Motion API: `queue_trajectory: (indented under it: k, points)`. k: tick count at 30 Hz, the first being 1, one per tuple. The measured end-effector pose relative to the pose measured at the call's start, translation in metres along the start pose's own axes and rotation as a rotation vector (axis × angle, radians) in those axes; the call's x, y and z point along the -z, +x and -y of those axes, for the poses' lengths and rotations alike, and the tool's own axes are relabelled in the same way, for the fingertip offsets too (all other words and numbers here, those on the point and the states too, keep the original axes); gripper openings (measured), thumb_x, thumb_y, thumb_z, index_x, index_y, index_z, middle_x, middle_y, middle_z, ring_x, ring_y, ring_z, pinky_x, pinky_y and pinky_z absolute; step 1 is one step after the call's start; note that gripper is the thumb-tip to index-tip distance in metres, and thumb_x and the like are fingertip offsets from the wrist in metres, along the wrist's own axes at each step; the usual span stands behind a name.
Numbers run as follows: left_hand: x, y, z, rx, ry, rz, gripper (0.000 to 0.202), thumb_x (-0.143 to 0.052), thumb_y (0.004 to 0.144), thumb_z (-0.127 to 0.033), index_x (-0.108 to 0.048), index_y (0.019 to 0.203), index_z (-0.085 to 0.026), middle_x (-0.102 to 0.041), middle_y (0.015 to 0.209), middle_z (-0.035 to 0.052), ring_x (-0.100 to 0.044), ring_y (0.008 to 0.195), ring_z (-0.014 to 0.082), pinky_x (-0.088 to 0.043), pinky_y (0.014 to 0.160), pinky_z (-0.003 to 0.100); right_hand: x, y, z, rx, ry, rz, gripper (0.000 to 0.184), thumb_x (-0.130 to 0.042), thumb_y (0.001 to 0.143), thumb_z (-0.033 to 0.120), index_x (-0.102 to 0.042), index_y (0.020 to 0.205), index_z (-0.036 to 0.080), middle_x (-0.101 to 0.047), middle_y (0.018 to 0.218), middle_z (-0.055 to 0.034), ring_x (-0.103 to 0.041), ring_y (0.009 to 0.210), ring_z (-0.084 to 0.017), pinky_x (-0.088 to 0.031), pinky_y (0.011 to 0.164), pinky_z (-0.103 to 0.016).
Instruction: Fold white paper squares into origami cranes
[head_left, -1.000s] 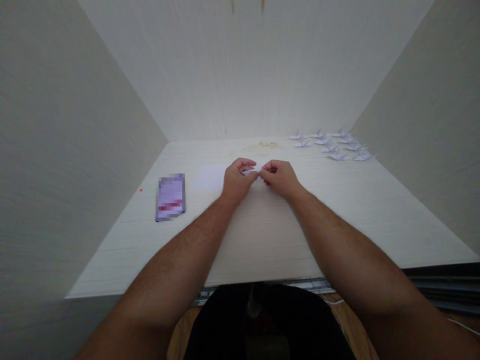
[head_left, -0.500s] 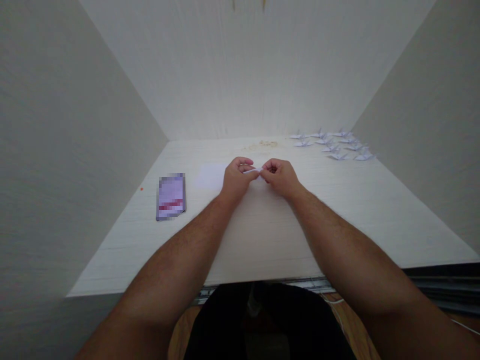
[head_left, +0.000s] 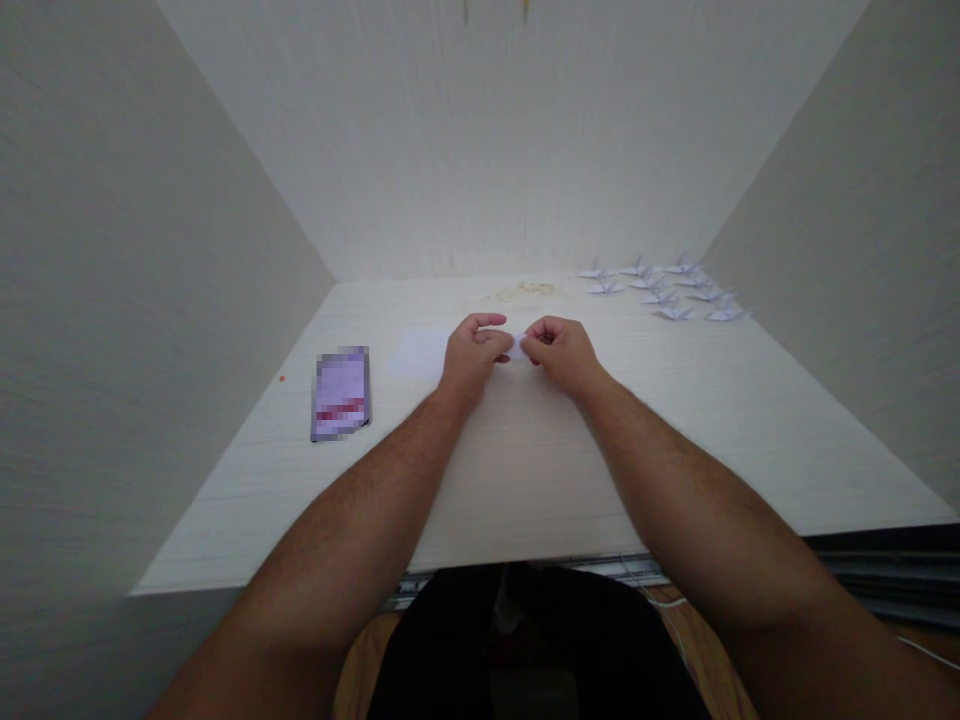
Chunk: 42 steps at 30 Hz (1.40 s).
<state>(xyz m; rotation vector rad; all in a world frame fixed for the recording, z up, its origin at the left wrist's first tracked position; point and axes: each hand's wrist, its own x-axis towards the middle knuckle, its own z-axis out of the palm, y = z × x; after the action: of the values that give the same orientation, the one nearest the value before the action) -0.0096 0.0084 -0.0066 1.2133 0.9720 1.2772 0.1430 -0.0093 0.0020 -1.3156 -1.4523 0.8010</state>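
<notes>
My left hand (head_left: 471, 352) and my right hand (head_left: 561, 352) meet over the middle of the white desk (head_left: 525, 460). Both pinch a small piece of white folded paper (head_left: 516, 346) between their fingertips, just above the desk top. Most of the paper is hidden by my fingers. A flat sheet of white paper (head_left: 421, 350) lies on the desk just left of my left hand.
Several small folded paper cranes (head_left: 664, 288) stand in rows at the far right of the desk. A purple packet (head_left: 341, 393) lies flat at the left. White partition walls close in the desk on three sides. A faint stain (head_left: 523, 291) marks the far middle.
My fingers have shifted slightly on the small paper, with the left forefinger now stretched over it. My arms and everything on the desk stay where they were.
</notes>
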Motion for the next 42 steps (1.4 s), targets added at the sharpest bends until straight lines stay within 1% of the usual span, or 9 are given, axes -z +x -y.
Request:
queue_trajectory:
  k: [3, 8, 15, 18, 23, 33, 36, 39, 42]
  points:
    - [-0.001, -0.002, -0.001, -0.036, 0.072, 0.001, 0.039, -0.076, 0.061, -0.021, -0.062, 0.097, -0.019, -0.065, 0.068, -0.0022, -0.059, 0.060, 0.0123, -0.048, 0.062, 0.027, -0.001, -0.001, 0.001, 0.001, 0.013, 0.006, 0.010, -0.065, 0.071, 0.026, -0.062, 0.068, 0.017, -0.058, 0.055, 0.0025, -0.047, 0.052, -0.010, -0.033, 0.051, -0.025]
    - [-0.001, 0.000, -0.003, -0.077, 0.034, -0.055, 0.037, -0.074, 0.059, -0.017, -0.060, 0.093, -0.019, -0.065, 0.066, -0.0036, -0.059, 0.058, 0.0121, -0.045, 0.060, 0.025, 0.000, 0.001, 0.000, -0.021, 0.058, 0.034, 0.007, -0.067, 0.071, 0.024, -0.067, 0.071, 0.016, -0.063, 0.057, 0.0008, -0.054, 0.053, -0.011, -0.040, 0.053, -0.025]
    - [0.002, 0.002, -0.004, -0.087, 0.056, -0.070, 0.036, -0.075, 0.058, -0.017, -0.061, 0.091, -0.019, -0.065, 0.063, -0.0041, -0.058, 0.055, 0.0118, -0.044, 0.057, 0.025, 0.001, 0.001, 0.001, -0.116, 0.182, 0.049, 0.008, -0.066, 0.068, 0.016, -0.070, 0.075, 0.015, -0.067, 0.058, -0.0004, -0.060, 0.054, -0.012, -0.047, 0.055, -0.024]
    - [0.003, 0.002, -0.005, -0.099, 0.071, -0.071, 0.035, -0.076, 0.059, -0.017, -0.063, 0.091, -0.019, -0.065, 0.062, -0.0044, -0.058, 0.054, 0.0115, -0.044, 0.057, 0.025, 0.001, -0.001, 0.004, -0.145, 0.179, 0.036, 0.007, -0.068, 0.067, 0.016, -0.068, 0.074, 0.016, -0.065, 0.056, 0.0005, -0.058, 0.052, -0.011, -0.046, 0.053, -0.023]
    - [0.002, 0.001, -0.004, -0.084, 0.076, -0.044, 0.036, -0.075, 0.061, -0.018, -0.065, 0.095, -0.018, -0.064, 0.061, -0.0045, -0.058, 0.055, 0.0111, -0.046, 0.059, 0.025, 0.002, -0.002, 0.003, -0.087, 0.123, 0.029, 0.011, -0.071, 0.068, 0.026, -0.065, 0.067, 0.017, -0.063, 0.054, 0.0004, -0.054, 0.051, -0.011, -0.041, 0.051, -0.023]
    - [0.003, 0.002, -0.002, -0.075, 0.052, -0.016, 0.038, -0.067, 0.064, -0.017, -0.069, 0.102, -0.019, -0.068, 0.067, -0.0012, -0.062, 0.061, 0.0132, -0.051, 0.066, 0.028, 0.005, 0.003, -0.004, -0.093, 0.136, 0.048, 0.012, -0.072, 0.066, 0.028, -0.067, 0.066, 0.017, -0.062, 0.055, 0.0003, -0.053, 0.052, -0.011, -0.040, 0.053, -0.026]
    - [0.002, 0.001, -0.002, -0.084, 0.090, -0.050, 0.037, -0.068, 0.065, -0.019, -0.070, 0.102, -0.017, -0.069, 0.069, -0.0006, -0.060, 0.060, 0.0119, -0.052, 0.065, 0.027, 0.003, 0.003, -0.005, -0.066, 0.120, -0.027, 0.012, -0.071, 0.067, 0.028, -0.069, 0.072, 0.017, -0.064, 0.061, 0.0000, -0.054, 0.056, -0.012, -0.043, 0.057, -0.027]
    - [0.001, 0.001, -0.001, -0.100, 0.121, -0.115, 0.030, -0.069, 0.067, -0.022, -0.071, 0.097, -0.017, -0.068, 0.068, -0.0006, -0.058, 0.059, 0.0112, -0.051, 0.060, 0.025, 0.002, 0.003, -0.005, 0.065, 0.041, -0.198, 0.012, -0.069, 0.069, 0.023, -0.071, 0.080, 0.018, -0.067, 0.073, -0.0002, -0.056, 0.066, -0.013, -0.047, 0.067, -0.029]
    - [0.000, 0.001, 0.000, -0.121, 0.142, -0.164, 0.024, -0.069, 0.069, -0.023, -0.072, 0.092, -0.017, -0.067, 0.067, -0.0009, -0.057, 0.058, 0.0110, -0.050, 0.058, 0.024, 0.002, 0.002, -0.005, 0.196, -0.100, -0.241, 0.005, -0.068, 0.072, 0.021, -0.071, 0.076, 0.020, -0.067, 0.077, -0.0009, -0.056, 0.071, -0.015, -0.047, 0.073, -0.031]
